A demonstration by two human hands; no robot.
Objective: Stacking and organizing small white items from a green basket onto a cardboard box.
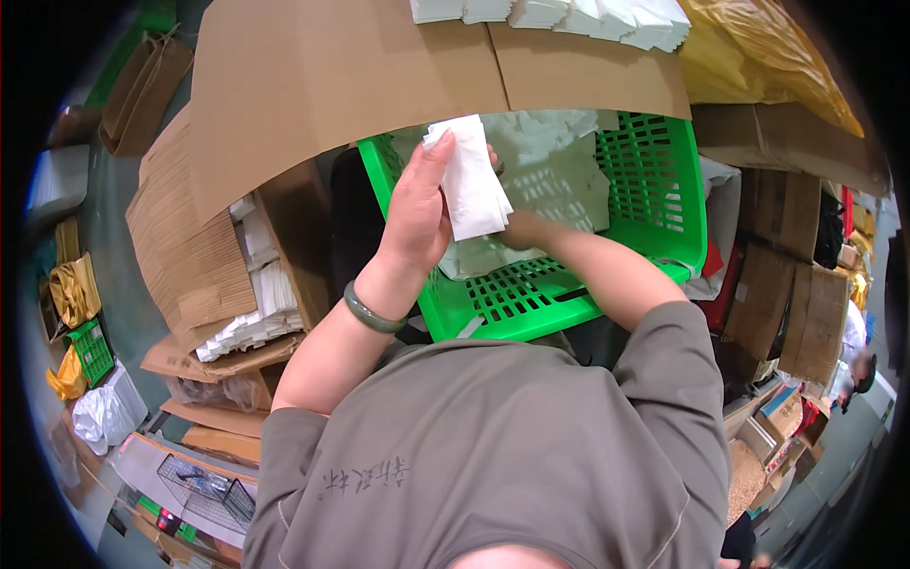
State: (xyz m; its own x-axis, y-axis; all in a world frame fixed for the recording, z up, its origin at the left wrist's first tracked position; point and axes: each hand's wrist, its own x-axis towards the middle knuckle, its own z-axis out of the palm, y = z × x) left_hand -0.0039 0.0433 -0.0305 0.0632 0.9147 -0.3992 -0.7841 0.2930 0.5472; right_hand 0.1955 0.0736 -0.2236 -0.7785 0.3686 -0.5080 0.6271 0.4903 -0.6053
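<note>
My left hand (pixel 417 209), with a dark green bangle on its wrist, is closed around a small stack of flat white paper pieces (pixel 472 185). The thumb lies along the stack's upper left edge, and fingertips show at its far side. Beside the lower end of the stack is my right hand (pixel 523 230), smeared by motion, so its fingers cannot be made out. Both hands are over a green plastic basket (pixel 697 204) with slotted walls. Inside the basket lie many loose white pieces (pixel 555 185), partly in shadow.
A brown cardboard sheet (pixel 351 76) overhangs the basket's far side, with white stacks (pixel 559 19) on top. At left, a cardboard box (pixel 294 228) holds more white stacks (pixel 251 313). Yellow plastic (pixel 768 57) lies far right, above cardboard boxes (pixel 777 294).
</note>
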